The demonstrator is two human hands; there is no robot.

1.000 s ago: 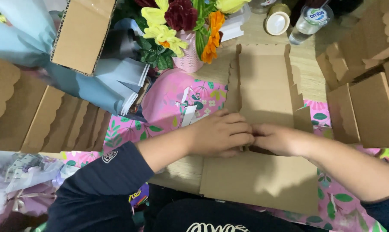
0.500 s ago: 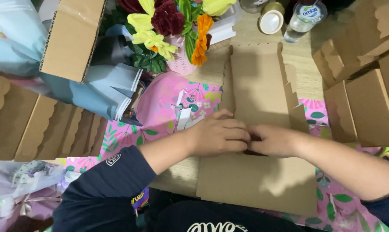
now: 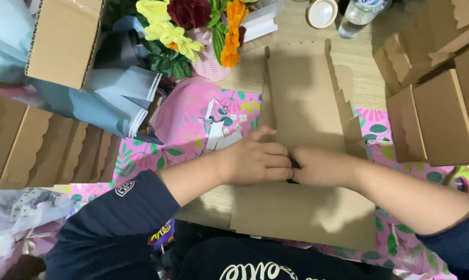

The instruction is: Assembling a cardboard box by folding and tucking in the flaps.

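A flat brown cardboard box blank with scalloped side flaps lies on the pink floral cloth in front of me. My left hand and my right hand meet fingertip to fingertip across the middle of the blank and press on its fold line. Both hands lie palm down on the cardboard, with the fingers curled close together. The near panel of the blank reaches toward my lap.
Folded scalloped cardboard boxes stand at the left and at the right. A pink vase of artificial flowers, light blue wrapping paper, a water bottle and a tape roll sit at the back.
My hands stay pressed together on the cardboard. The view has shifted slightly downward, with nothing picked up or let go.
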